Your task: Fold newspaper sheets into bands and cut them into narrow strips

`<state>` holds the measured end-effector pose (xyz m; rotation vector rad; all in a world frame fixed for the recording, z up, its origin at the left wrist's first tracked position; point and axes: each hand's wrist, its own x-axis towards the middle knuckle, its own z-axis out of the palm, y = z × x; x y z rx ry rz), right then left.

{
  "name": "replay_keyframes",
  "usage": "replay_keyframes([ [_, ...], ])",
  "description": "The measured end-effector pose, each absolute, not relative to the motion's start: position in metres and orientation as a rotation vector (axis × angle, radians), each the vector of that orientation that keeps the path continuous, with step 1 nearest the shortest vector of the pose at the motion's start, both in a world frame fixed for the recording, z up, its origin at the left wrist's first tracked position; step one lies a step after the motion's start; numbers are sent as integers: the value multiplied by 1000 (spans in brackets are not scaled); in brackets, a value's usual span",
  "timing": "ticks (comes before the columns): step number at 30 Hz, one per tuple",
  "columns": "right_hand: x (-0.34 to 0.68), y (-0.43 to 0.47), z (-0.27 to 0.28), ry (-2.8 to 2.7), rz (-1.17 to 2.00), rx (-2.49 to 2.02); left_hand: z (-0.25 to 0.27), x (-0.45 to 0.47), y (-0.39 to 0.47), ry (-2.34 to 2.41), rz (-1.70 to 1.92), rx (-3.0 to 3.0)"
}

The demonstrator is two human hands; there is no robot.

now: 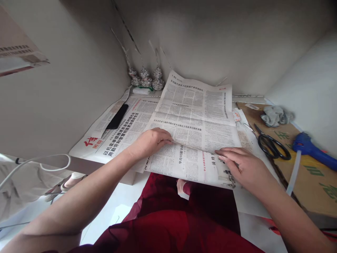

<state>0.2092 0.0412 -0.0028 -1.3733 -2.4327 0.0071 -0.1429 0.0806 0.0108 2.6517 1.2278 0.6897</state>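
Observation:
A newspaper sheet (195,105) lies spread in front of me, its far end lifted and bent up towards the back wall. My left hand (154,142) pinches the sheet's near edge at the middle of the view. Farther right along the same edge, my right hand (238,165) holds it between thumb and fingers. The edge runs as a straight line between both hands. Beneath it lies more newspaper (192,165), which reaches over the table's front edge above my lap. Exactly how the edge is folded at the fingertips cannot be made out.
Three woven paper gourds (158,79) stand at the back left. A black phone (118,116) rests on newspaper. At right, scissors (272,144), a blue glue gun (313,147) with a glue stick, and a crumpled grey cloth (275,116) lie on cardboard (305,189). Walls enclose three sides.

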Motion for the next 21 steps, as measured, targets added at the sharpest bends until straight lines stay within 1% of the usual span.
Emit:
replay_keyframes([
  [4, 204, 47, 11, -2436, 52, -1433, 20, -141, 84, 1247, 719, 2579],
  [9, 202, 48, 17, -2423, 41, -1478, 14, -146, 73, 1224, 857, 2545],
  [14, 204, 47, 15, -2426, 52, -1519, 4, -157, 67, 1116, 765, 2630],
  [21, 204, 47, 10, -2419, 36, -1532, -2, -150, 63, 1276, 767, 2617],
])
